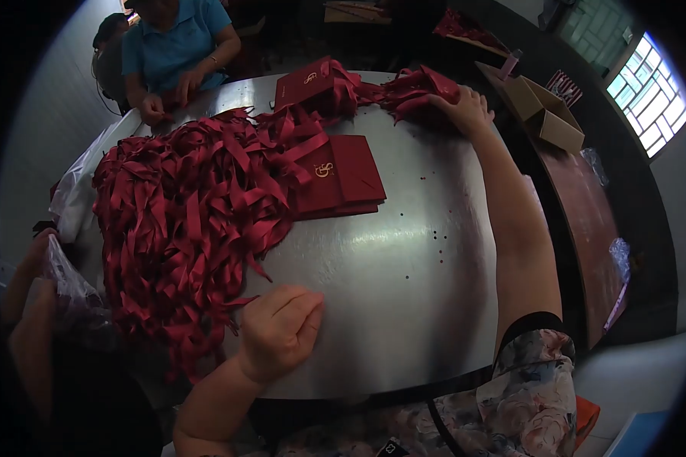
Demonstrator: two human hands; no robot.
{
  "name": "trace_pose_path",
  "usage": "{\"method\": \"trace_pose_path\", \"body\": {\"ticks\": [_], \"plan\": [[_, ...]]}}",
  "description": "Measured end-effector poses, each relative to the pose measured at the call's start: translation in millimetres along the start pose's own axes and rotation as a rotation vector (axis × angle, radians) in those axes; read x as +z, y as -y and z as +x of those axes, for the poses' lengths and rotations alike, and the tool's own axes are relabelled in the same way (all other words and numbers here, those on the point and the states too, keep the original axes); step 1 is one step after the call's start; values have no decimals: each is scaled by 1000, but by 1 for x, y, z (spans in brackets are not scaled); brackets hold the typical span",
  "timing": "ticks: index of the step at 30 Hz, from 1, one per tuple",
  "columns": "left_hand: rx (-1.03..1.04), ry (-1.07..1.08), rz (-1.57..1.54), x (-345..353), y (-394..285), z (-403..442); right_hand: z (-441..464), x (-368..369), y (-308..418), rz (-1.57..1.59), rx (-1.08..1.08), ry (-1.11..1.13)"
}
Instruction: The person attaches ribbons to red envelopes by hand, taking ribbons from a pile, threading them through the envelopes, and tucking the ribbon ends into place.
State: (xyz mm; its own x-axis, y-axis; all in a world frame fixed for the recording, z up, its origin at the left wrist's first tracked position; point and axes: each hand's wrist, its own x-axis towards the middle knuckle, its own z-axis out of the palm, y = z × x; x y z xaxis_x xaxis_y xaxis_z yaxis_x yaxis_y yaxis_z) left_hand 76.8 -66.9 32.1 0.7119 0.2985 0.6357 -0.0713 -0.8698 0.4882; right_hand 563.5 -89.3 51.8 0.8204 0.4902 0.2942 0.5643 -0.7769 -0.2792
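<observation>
My right hand (469, 111) reaches to the far right of the table, its fingers round the end of a bunch of dark red paper gift bags (427, 90) with ribbons. Closer to me, my left hand (280, 329) is closed in a fist above the near table edge; whatever it may hold is hidden. Beside it spreads a big heap of dark red ribbons (198, 206). Flat red bags with gold lettering (358, 171) lie stacked at the heap's right side. Another lettered red bag (301, 85) lies farther back.
The metal table (358, 305) carries several small dark specks (437, 234). A person in a blue shirt (179, 46) works across from me. At left, another person's arm (34, 305) is near clear plastic (72, 278). An open cardboard box (545, 114) stands on a side bench (583, 206).
</observation>
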Motion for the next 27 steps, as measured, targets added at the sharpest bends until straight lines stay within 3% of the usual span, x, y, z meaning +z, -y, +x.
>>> {"method": "trace_pose_path", "body": {"ticks": [6, 8, 10, 12, 18, 21, 25, 27], "plan": [[-17, 50, 11, -2, 0, 1, 72, 19, 2, 44, -138, -64], [-20, 59, 17, -1, 1, 0, 125, 56, -22, 22, -536, -176], [-7, 66, 13, -2, 4, -1, 125, 51, -13, -79, -528, -174], [-14, 104, 20, -6, 4, 5, 108, 40, 1, -303, -464, 31], [-19, 157, 5, -5, 13, 4, 103, 68, 0, 16, -246, 478], [-3, 165, -22, -5, 9, 4, 77, 59, -11, -152, -400, 420], [28, 174, -56, -10, 2, 1, 37, 37, -26, -154, -375, 449], [46, 133, -59, -7, 3, -3, 25, 26, -33, -87, -493, 499]]}}
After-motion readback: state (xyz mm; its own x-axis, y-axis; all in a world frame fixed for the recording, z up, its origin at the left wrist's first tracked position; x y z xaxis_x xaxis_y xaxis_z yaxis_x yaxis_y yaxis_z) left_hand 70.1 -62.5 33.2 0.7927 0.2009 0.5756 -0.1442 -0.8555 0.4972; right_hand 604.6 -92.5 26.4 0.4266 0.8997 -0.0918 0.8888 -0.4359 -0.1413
